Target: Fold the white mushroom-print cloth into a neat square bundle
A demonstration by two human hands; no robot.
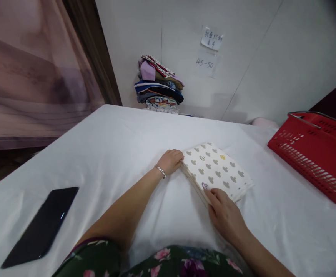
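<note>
A white cloth (pixel 217 169) with grey mouse-head shapes lies folded into a thick, flat rectangle on the white-covered table. At its left corner my left hand (pixel 171 161), with a bracelet at the wrist, has its fingers closed on the folded edge. My right hand (pixel 225 209) grips the near corner, thumb on top and the other fingers partly hidden. The layers of the fold show along the edge between both hands. The far and right edges of the cloth rest on the table, untouched.
A red plastic basket (pixel 318 150) with a metal handle stands at the right. A dark tablet-like slab (pixel 42 227) lies at the left. Beyond the far table edge rises a stack of folded clothes (pixel 159 86) by the wall. A pink curtain (pixel 38 73) hangs at the left.
</note>
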